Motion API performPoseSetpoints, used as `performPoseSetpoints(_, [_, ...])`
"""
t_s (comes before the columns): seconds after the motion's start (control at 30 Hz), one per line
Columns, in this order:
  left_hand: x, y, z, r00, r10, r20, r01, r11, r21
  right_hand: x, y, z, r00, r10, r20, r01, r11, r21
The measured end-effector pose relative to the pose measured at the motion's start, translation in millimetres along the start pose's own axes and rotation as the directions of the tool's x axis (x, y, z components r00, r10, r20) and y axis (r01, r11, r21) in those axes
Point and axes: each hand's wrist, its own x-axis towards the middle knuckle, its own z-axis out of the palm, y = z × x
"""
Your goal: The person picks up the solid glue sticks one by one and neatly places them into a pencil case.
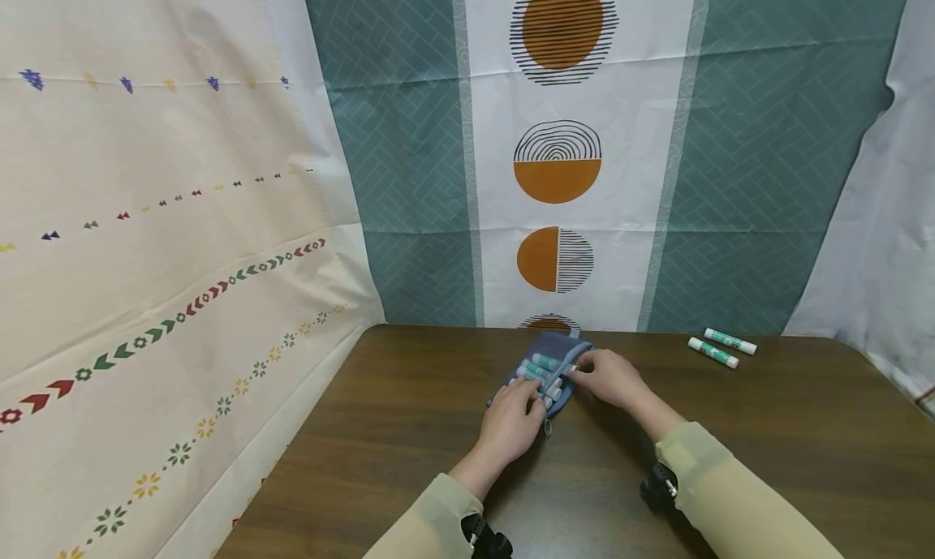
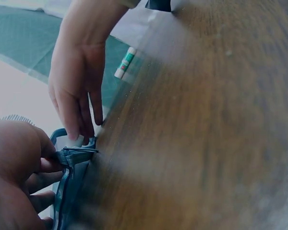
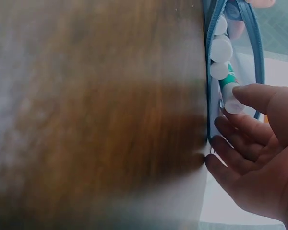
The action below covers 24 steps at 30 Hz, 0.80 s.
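A blue zip pouch (image 1: 549,345) with a see-through side lies near the back of the table, its zip open towards the right. Several white and green glue sticks (image 1: 544,362) show inside it. My left hand (image 1: 509,423) grips the pouch by its near edge, fingers over the see-through side. At the mouth, my right hand (image 1: 612,378) pinches the white end of one glue stick (image 3: 228,85) between thumb and fingers. The far part of that stick is inside the pouch, beside the round white ends of other sticks (image 3: 221,49).
Two more glue sticks, one nearer (image 1: 713,353) and one farther (image 1: 730,341), lie at the back right of the brown table (image 1: 409,429). A patterned cloth (image 1: 409,153) hangs behind the table's back edge, and a cream cloth (image 1: 183,324) hangs at the left.
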Motion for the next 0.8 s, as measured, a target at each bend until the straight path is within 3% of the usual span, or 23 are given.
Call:
performPoseSetpoints(0.23, [-0.6, 0.1, 0.7, 1.0, 0.006, -0.008, -0.006, 1.0, 0.008, 8.0, 3, 6, 1.0, -0.015, -0.01, 0.015, 1.0, -0.002])
performPoseSetpoints(0.47, [-0.6, -0.5, 0.9, 1.0, 0.004, -0.007, -0.004, 1.0, 0.005, 41.2, 50, 37, 0.995, -0.081, -0.049, 0.08, 0.996, -0.031])
performPoseSetpoints(0.8, [-0.9, -0.8, 0.2, 1.0, 0.004, 0.005, -0.004, 1.0, -0.002, 53.3, 65, 53, 0.996, -0.064, -0.057, 0.061, 0.997, -0.054])
